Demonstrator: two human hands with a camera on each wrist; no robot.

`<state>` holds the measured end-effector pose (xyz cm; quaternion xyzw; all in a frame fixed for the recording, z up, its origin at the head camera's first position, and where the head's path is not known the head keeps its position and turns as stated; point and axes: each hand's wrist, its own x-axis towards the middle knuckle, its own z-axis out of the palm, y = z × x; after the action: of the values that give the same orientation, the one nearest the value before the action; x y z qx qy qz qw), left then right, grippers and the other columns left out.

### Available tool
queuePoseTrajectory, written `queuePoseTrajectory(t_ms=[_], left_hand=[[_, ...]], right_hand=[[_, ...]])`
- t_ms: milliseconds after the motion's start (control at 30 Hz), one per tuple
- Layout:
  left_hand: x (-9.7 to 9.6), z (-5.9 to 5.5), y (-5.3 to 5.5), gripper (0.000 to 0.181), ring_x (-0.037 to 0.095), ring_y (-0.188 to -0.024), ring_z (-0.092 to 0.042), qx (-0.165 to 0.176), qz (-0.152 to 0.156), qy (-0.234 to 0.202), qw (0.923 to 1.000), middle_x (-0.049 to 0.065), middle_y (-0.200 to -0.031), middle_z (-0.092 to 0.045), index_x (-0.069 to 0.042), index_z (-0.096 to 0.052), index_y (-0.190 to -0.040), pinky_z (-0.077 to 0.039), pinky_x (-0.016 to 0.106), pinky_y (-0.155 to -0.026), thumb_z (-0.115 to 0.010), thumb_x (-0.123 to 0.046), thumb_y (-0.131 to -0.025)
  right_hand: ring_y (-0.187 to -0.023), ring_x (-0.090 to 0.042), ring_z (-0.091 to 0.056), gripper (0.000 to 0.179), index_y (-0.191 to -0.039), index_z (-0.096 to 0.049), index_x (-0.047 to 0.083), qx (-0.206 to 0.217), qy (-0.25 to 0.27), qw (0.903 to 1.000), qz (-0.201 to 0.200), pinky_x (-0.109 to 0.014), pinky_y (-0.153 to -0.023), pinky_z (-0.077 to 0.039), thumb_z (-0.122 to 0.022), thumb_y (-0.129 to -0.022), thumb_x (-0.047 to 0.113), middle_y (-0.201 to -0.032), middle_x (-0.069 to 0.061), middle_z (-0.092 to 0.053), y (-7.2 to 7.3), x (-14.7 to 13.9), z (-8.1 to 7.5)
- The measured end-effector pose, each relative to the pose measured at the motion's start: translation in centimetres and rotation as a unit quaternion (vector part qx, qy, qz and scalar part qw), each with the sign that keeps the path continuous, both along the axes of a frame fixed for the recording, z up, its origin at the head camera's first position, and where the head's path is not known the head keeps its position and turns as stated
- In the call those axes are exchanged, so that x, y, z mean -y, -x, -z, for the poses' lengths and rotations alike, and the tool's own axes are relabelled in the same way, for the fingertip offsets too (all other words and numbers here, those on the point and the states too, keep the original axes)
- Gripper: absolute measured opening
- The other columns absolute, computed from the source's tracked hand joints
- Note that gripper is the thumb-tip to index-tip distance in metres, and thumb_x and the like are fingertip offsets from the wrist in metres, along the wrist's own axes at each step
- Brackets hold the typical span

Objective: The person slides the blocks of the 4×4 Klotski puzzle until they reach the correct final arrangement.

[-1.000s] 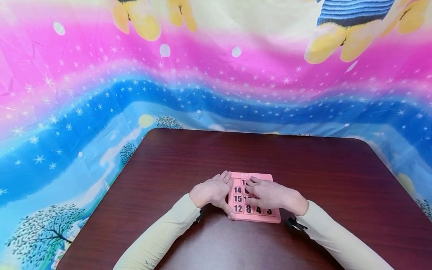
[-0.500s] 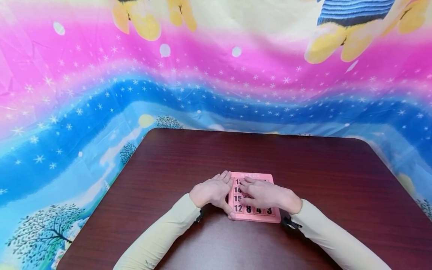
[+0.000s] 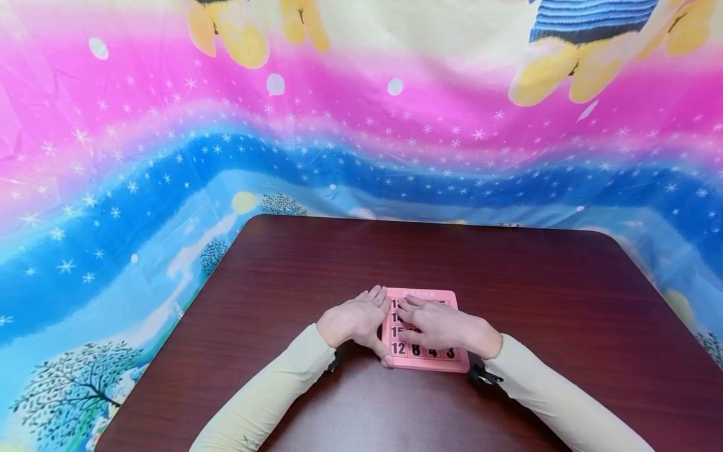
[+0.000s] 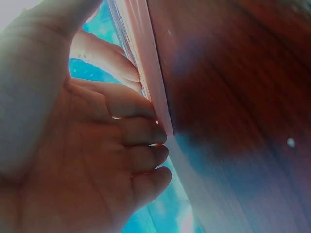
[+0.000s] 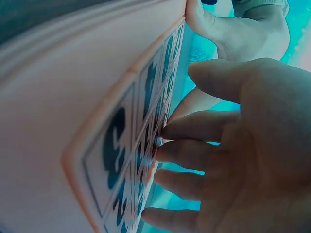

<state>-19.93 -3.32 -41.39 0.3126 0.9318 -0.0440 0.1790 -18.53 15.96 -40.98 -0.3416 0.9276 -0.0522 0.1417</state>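
Number board (image 3: 424, 360): pink, flat on the table (image 3: 361, 257), between the hands.
Right grip (image 3: 446, 323): loosely spread, fingers fairly straight over the tiles (image 3: 415, 350).
Left grip (image 3: 356, 321): spread wide, touching the board's left edge.
Obscured: most upper numbers, under right fingers; header blurred; sleeves (image 3: 265, 389) cut off below.
Table: dark reddish wood grain, glossy.
Backdrop (image 3: 350, 132): snowflake-printed cloth, pink and blue.
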Motion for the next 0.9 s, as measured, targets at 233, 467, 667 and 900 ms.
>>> queuePoseTrajectory(t_ms=[233, 467, 667, 900], left_hand=[[0.1, 0.0, 0.0, 0.128, 0.026, -0.154, -0.010, 0.000, -0.001, -0.001, 1.0000, 0.016, -0.164, -0.013, -0.003, -0.022, -0.156, -0.015, 0.035, -0.127, -0.073, -0.077, -0.064], [0.1, 0.0, -0.1, 0.128, 0.026, -0.154, -0.011, -0.003, -0.002, 0.000, 1.0000, 0.016, -0.164, -0.014, -0.004, -0.022, -0.156, -0.015, 0.035, -0.127, -0.072, -0.077, -0.064], [0.1, 0.0, -0.1, 0.129, 0.026, -0.154, -0.011, -0.006, -0.004, -0.001, 1.0000, 0.016, -0.165, -0.013, -0.004, -0.021, -0.156, -0.015, 0.035, -0.127, -0.073, -0.077, -0.063], [0.1, 0.1, 0.0, 0.129, 0.026, -0.154, -0.011, -0.007, -0.002, -0.001, 1.0000, 0.016, -0.165, -0.013, -0.004, -0.021, -0.156, -0.015, 0.035, -0.127, -0.073, -0.077, -0.063]], right_hand=[[-0.148, -0.034, -0.031, 0.062, -0.146, -0.046, 0.005, -0.006, 0.004, 0.9999, 0.008, -0.053, -0.118, -0.033, -0.056, -0.098, 0.043, -0.154, -0.014, -0.042, -0.4, -1.2, -0.2], [-0.148, -0.036, -0.029, 0.064, -0.146, -0.046, 0.004, -0.003, -0.003, 0.9994, 0.034, -0.058, -0.116, -0.034, -0.058, -0.097, 0.043, -0.155, -0.019, -0.039, -0.9, -3.0, -0.3], [-0.148, -0.038, -0.028, 0.067, -0.145, -0.046, 0.002, -0.003, 0.004, 0.9985, 0.055, -0.062, -0.115, -0.033, -0.059, -0.095, 0.045, -0.154, -0.020, -0.040, -1.2, -4.2, -0.4], [-0.147, -0.040, -0.030, 0.065, -0.144, -0.047, 0.000, -0.024, 0.004, 0.9987, 0.046, -0.064, -0.111, -0.036, -0.058, -0.096, 0.042, -0.153, -0.021, -0.040, -1.4, -5.1, 0.0]])
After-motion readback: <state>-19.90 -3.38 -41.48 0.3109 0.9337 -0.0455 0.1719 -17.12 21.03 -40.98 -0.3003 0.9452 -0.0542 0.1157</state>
